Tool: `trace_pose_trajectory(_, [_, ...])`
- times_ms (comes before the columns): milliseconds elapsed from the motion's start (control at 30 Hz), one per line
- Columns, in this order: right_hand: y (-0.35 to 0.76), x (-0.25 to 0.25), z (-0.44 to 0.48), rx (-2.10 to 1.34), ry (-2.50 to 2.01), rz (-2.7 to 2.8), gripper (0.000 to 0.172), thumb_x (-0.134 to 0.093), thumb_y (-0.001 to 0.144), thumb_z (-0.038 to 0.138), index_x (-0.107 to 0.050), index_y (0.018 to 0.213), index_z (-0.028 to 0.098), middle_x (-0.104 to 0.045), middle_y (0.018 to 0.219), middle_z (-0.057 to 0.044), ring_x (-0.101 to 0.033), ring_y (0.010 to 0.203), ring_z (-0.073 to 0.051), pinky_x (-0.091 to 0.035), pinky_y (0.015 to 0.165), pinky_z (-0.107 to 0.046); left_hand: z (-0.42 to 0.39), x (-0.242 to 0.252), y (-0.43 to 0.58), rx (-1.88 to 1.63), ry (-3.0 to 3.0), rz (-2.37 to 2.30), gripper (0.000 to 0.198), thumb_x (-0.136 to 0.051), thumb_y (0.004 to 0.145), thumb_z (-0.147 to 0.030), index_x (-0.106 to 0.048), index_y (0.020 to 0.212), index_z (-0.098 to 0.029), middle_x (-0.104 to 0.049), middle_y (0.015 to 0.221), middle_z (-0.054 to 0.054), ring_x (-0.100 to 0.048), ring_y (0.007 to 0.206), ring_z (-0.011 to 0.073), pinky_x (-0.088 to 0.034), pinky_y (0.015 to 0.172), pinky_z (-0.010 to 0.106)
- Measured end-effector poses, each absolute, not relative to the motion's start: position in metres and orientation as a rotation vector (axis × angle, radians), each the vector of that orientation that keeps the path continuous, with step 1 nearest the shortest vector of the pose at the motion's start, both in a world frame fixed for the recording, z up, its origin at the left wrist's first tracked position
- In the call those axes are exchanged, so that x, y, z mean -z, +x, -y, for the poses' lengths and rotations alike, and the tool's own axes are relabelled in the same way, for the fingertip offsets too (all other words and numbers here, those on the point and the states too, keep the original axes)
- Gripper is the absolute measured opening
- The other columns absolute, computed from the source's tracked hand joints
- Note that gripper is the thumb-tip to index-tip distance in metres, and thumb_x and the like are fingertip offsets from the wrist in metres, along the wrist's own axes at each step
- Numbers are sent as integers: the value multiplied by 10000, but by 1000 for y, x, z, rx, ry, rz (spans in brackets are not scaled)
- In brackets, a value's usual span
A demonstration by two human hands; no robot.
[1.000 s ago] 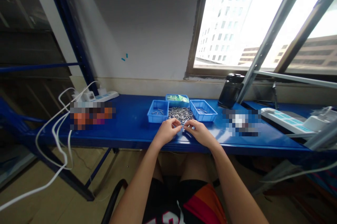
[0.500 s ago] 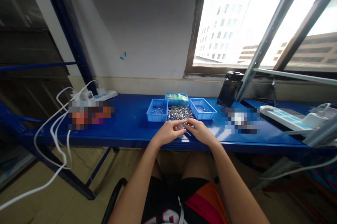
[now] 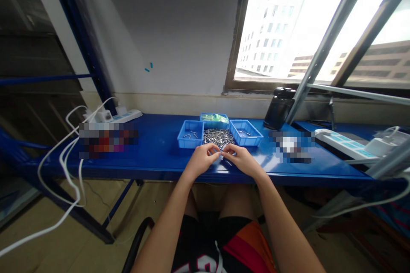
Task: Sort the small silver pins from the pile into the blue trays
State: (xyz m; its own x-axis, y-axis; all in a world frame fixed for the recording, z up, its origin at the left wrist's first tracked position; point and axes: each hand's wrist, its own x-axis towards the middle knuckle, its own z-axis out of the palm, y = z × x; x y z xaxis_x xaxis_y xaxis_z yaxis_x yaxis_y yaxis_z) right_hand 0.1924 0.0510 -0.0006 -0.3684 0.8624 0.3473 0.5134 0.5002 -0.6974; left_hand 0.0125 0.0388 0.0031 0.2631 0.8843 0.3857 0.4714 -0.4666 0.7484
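Note:
My left hand (image 3: 202, 162) and my right hand (image 3: 241, 161) meet just in front of a pile of small metal screw-like pieces (image 3: 219, 137). Thumb and fingers of each hand are pinched together, fingertips almost touching. Whatever lies between them is too small to make out. A few loose metal pieces (image 3: 226, 162) lie on the tabletop beneath my right hand. Left of the pile stands a blue bin (image 3: 190, 142) with several pieces inside. Another blue bin (image 3: 246, 141), on the right, also holds a few. Behind the pile, a third bin contains a green plastic packet (image 3: 215, 118).
The blue table (image 3: 153, 153) runs along the wall under a window. A black jug-like container (image 3: 279, 108) stands at the back right. Power strips (image 3: 126, 116) with white cables (image 3: 67, 166) lie at both ends. Blurred items sit on either side.
My fingertips have shifted slightly, the left fingers curling more and the right hand's pinch dropping a little toward the left thumb. The bins and pile stay in place; the view moves slightly.

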Motion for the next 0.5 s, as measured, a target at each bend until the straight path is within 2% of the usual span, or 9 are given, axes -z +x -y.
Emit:
trace_pose_trajectory(133, [193,-2,-49,-626,-1098,1995,231,-515,813,401,-573,790,179,-580,698,2,-518,671,-136,-409,627,-239,-44,2,13,-1094,2110,-1353,211,-521,776,-329,-664,824,-181,-660,733,19,-574,666,143,-416,608,224])
trace_pose_trajectory(267, [194,-2,-48,-634,-1069,1971,220,-509,821,387,-571,799,177,-572,695,5,-514,675,-133,-402,637,-238,-43,2,15,-932,2227,-1435,219,-527,768,-344,-687,835,-211,-686,785,19,-598,724,168,-405,620,234])
trace_pose_trajectory(500, [194,0,-49,-667,-1064,1945,204,-521,818,370,-582,811,176,-578,692,5,-518,674,-133,-400,637,-241,-38,-6,15,-799,2303,-1402,235,-492,785,-347,-694,828,-234,-700,854,3,-608,781,172,-387,631,228])
